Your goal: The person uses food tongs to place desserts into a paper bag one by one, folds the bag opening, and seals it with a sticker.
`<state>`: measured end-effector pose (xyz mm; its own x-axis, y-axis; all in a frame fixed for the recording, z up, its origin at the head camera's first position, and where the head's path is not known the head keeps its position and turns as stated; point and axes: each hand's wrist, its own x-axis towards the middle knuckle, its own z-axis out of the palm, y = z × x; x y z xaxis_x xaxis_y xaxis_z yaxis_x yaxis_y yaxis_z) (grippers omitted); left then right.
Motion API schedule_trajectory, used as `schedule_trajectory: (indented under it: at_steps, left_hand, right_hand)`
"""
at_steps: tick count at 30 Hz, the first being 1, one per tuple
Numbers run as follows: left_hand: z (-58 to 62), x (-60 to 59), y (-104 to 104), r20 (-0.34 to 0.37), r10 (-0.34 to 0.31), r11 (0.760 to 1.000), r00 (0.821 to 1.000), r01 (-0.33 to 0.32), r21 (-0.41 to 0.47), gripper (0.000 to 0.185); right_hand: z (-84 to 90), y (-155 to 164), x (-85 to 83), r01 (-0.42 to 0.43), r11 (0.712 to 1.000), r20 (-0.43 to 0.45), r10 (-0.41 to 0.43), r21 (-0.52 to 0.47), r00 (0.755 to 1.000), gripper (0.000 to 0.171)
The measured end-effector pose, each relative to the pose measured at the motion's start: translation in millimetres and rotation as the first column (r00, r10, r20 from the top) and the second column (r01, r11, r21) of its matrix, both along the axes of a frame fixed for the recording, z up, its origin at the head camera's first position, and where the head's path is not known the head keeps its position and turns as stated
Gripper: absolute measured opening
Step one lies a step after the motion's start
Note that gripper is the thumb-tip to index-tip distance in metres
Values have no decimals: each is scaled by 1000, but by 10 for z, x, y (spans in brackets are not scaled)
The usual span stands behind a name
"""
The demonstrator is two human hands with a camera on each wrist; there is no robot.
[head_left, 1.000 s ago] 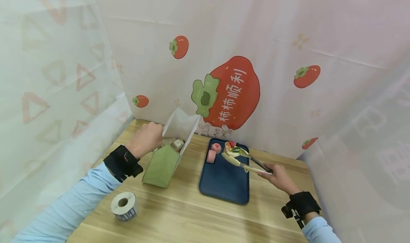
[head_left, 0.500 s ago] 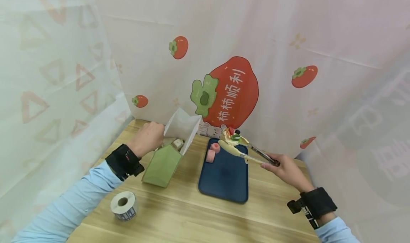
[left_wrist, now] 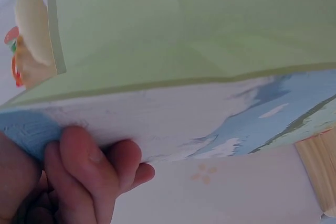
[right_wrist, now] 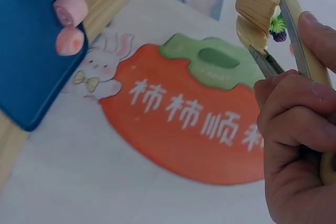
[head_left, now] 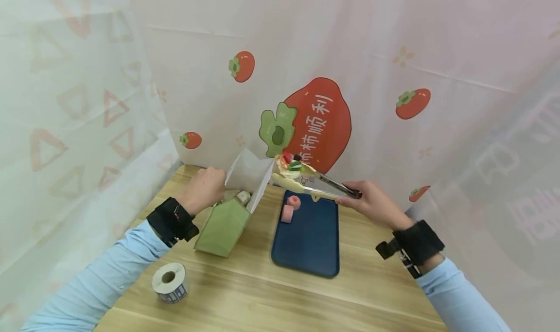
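Note:
My left hand [head_left: 205, 188] grips the left rim of a green paper bag [head_left: 222, 227], which leans with its white inner mouth gaping. In the left wrist view, curled fingers [left_wrist: 89, 156] lie against the bag's painted side. Pale items [head_left: 243, 196] show inside the bag. My right hand [head_left: 372, 203] holds food tongs [head_left: 337, 184] around their handle. Between the tongs' cream tips sits a fruit tart [head_left: 288, 166] topped with red, green and dark fruit, raised just right of the bag's mouth. Its ridged base [right_wrist: 257, 1] shows in the right wrist view.
A dark blue tray [head_left: 306, 249] lies on the wooden table below the tongs, with two pink roll-shaped sweets [head_left: 287, 214] at its far left corner. A label roll [head_left: 169, 282] stands at the front left. Printed curtains [head_left: 372, 69] enclose the table's back and sides.
My right hand has carried the tongs and tart up and to the left, from over the tray to beside the bag's mouth. The left hand stays at the bag's rim.

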<state>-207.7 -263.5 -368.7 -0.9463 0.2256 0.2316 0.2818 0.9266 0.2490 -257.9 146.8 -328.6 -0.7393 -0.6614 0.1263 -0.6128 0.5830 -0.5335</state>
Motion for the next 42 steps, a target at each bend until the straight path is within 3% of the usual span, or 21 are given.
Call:
schedule_trajectory:
  at_steps: [7,12,15,19,26,37,42]
  left_hand:
    - [-7,-9,-13,-21,-5,1000,1000,5,0,42]
    - [1,-4,-9,-26,-2,1000,1000,1,-9,42]
    - [8,5,-1,-33,-3,1000,999,3,-12,43]
    - [14,9,11,-35,-9,1000,999,9,-12,44]
    - [33,-8,43,-15,-6,1000,1000,5,-17,43]
    - [-9,-15,29,-45,9,999,999,-11,-45,32]
    - [-21,-10,7,-24,26,999,999,-27,-35,31]
  right_hand:
    - [205,-496,-107,-74,996,-47,76,44,996,40]
    - [244,-749,-190,-141,988,-79,146,64,986,46]
    - [252,-873,-233,-166,983,-51,171,80,984,44]
    - [248,-1002,-272,-179,976,-10,181,122,983,40]
    - [276,-1219,-314,-184,957,-4,190,225,982,17]
    - [318,-1559,-365,-144,916,12,151,375,988,21]
    - [430,-1645,-404,-147,891,28,150,428,988,22]
